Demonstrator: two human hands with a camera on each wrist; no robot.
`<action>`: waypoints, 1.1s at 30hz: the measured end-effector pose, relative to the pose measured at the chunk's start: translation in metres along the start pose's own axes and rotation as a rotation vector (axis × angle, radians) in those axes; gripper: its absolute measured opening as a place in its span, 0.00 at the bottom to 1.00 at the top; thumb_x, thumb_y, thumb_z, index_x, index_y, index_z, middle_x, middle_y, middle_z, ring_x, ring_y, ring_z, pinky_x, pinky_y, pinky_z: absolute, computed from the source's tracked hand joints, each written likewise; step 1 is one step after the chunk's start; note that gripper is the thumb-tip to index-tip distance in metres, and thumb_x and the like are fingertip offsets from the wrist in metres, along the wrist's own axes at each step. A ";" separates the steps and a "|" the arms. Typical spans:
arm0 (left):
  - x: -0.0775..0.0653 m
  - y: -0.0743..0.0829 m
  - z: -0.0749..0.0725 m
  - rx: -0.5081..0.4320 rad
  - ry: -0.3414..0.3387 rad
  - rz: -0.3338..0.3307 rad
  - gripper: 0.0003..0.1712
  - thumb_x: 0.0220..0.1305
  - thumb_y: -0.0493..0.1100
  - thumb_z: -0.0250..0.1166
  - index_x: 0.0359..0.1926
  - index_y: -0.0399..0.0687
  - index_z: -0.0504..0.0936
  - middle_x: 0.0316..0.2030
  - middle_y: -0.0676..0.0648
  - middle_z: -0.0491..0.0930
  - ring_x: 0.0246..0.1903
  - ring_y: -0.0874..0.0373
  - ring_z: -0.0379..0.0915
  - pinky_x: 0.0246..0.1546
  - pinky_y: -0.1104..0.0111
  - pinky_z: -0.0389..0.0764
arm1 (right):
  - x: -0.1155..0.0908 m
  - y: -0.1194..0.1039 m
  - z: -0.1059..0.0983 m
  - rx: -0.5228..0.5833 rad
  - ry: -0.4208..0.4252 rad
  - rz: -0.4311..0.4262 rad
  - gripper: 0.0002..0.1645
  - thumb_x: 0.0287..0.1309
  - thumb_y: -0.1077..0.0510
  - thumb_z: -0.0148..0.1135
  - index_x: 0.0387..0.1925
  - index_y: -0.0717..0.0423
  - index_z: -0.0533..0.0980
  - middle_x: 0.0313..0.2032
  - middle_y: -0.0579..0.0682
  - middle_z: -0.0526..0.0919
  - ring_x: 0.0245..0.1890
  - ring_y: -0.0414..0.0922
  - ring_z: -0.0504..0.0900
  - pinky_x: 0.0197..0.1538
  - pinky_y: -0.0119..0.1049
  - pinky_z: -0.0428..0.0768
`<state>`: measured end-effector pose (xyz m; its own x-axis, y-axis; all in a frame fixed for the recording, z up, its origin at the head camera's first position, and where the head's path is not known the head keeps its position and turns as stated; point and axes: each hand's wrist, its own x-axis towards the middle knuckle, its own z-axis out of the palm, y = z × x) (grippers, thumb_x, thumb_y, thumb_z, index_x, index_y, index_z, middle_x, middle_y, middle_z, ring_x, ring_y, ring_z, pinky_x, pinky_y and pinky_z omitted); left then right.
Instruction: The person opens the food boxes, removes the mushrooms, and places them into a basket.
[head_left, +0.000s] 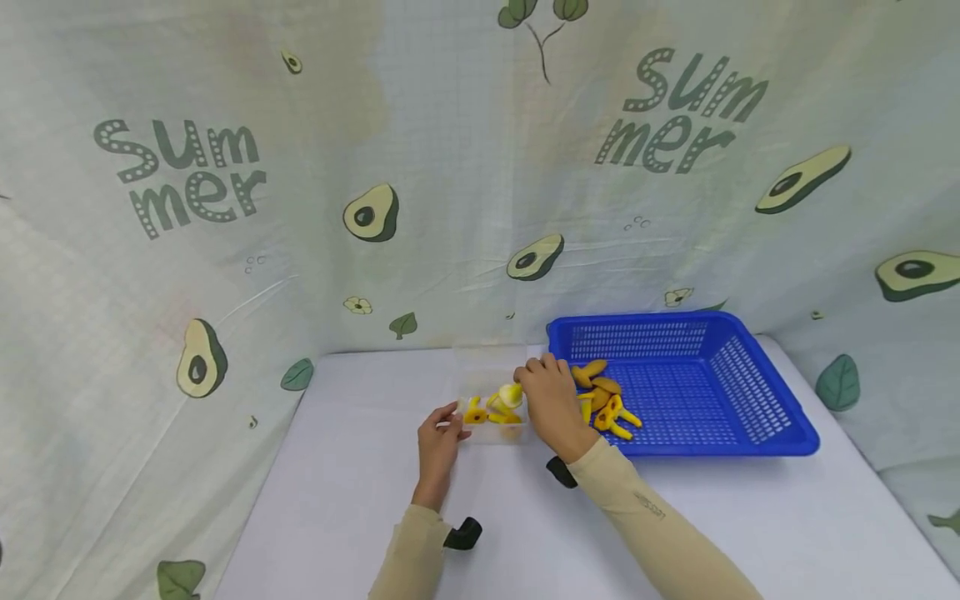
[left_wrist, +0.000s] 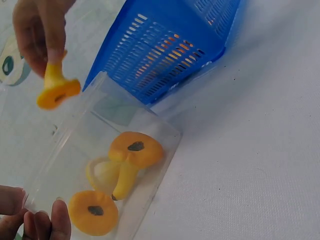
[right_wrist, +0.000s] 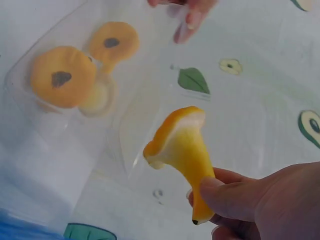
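Observation:
My right hand (head_left: 553, 408) pinches a yellow toy mushroom (right_wrist: 189, 150) by its stem, thumb against fingers. The mushroom's orange-edged cap points away from the hand, above a clear plastic box (left_wrist: 150, 117). At the box's left end, my left hand (head_left: 438, 447) grips the wall between thumb and fingers. Inside lie several more mushrooms: one orange cap with a dark centre spot (left_wrist: 93, 213) near the left fingers, another orange-capped mushroom (left_wrist: 135, 149) with a yellow stem, and a paler one (left_wrist: 96, 172) partly under it.
Right of the box stands a blue perforated basket (head_left: 776, 400). Brown mushrooms (head_left: 603, 386) and yellow mushrooms (head_left: 613, 415) are heaped at its left end. A white-covered table (head_left: 345, 492) bears everything, and a printed cloth (head_left: 450, 142) hangs behind it.

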<state>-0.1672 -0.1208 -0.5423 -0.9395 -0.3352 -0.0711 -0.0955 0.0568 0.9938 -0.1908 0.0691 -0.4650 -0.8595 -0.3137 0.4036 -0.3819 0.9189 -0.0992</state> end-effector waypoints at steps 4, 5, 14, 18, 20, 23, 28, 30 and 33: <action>-0.001 0.000 -0.001 0.006 0.003 -0.010 0.18 0.75 0.31 0.63 0.61 0.26 0.81 0.42 0.41 0.76 0.28 0.60 0.77 0.37 0.67 0.92 | -0.013 0.012 -0.012 0.109 0.100 0.018 0.12 0.60 0.72 0.73 0.41 0.54 0.88 0.39 0.50 0.86 0.43 0.54 0.76 0.46 0.48 0.75; -0.001 0.000 -0.001 0.007 0.003 -0.010 0.18 0.75 0.31 0.63 0.61 0.26 0.81 0.42 0.41 0.76 0.28 0.60 0.77 0.36 0.67 0.92 | -0.016 0.016 -0.014 0.130 0.120 0.024 0.11 0.60 0.71 0.73 0.40 0.54 0.88 0.40 0.51 0.87 0.43 0.54 0.76 0.49 0.50 0.77; 0.001 0.000 -0.003 -0.005 -0.007 0.003 0.20 0.74 0.30 0.63 0.62 0.22 0.79 0.41 0.39 0.75 0.27 0.60 0.77 0.34 0.69 0.91 | -0.040 0.057 -0.033 0.296 0.226 0.118 0.08 0.61 0.70 0.73 0.41 0.58 0.87 0.42 0.55 0.88 0.47 0.58 0.78 0.49 0.55 0.74; 0.000 0.003 -0.004 0.001 -0.005 -0.003 0.19 0.74 0.31 0.62 0.62 0.24 0.80 0.41 0.41 0.75 0.27 0.60 0.77 0.34 0.72 0.90 | -0.049 0.079 -0.039 0.323 0.262 0.174 0.10 0.62 0.71 0.71 0.44 0.59 0.87 0.44 0.59 0.89 0.49 0.62 0.78 0.52 0.59 0.73; 0.001 0.003 -0.003 0.005 -0.006 -0.007 0.19 0.75 0.30 0.62 0.62 0.25 0.80 0.41 0.41 0.75 0.27 0.60 0.77 0.34 0.73 0.90 | -0.052 0.088 -0.041 0.319 0.272 0.205 0.11 0.61 0.72 0.71 0.44 0.61 0.87 0.44 0.60 0.89 0.50 0.63 0.77 0.52 0.61 0.73; 0.001 0.003 -0.002 0.009 -0.007 -0.015 0.19 0.75 0.30 0.62 0.62 0.25 0.80 0.41 0.41 0.75 0.28 0.59 0.76 0.35 0.72 0.90 | -0.055 0.098 -0.043 0.306 0.284 0.239 0.10 0.61 0.72 0.71 0.44 0.63 0.86 0.45 0.63 0.88 0.51 0.65 0.78 0.52 0.63 0.72; 0.000 0.004 -0.002 0.007 -0.011 -0.014 0.19 0.75 0.31 0.62 0.63 0.25 0.80 0.42 0.40 0.75 0.29 0.58 0.77 0.37 0.69 0.91 | -0.056 0.105 -0.043 0.308 0.278 0.282 0.09 0.63 0.72 0.70 0.44 0.63 0.86 0.45 0.63 0.89 0.51 0.67 0.78 0.51 0.64 0.73; 0.000 0.004 -0.003 0.002 -0.013 -0.010 0.19 0.75 0.30 0.62 0.62 0.25 0.80 0.41 0.40 0.75 0.28 0.59 0.77 0.36 0.70 0.91 | -0.055 0.105 -0.043 0.312 0.264 0.302 0.09 0.64 0.72 0.70 0.44 0.64 0.86 0.45 0.64 0.89 0.51 0.67 0.79 0.52 0.65 0.73; -0.001 0.003 -0.002 0.003 -0.017 -0.006 0.19 0.75 0.31 0.62 0.62 0.24 0.79 0.41 0.40 0.75 0.28 0.59 0.77 0.35 0.70 0.91 | -0.053 0.105 -0.041 0.319 0.249 0.322 0.08 0.65 0.71 0.70 0.45 0.64 0.86 0.45 0.64 0.89 0.50 0.67 0.80 0.52 0.65 0.74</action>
<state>-0.1657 -0.1216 -0.5392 -0.9443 -0.3196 -0.0782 -0.1018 0.0578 0.9931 -0.1711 0.1920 -0.4598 -0.8583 0.0757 0.5075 -0.2290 0.8286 -0.5109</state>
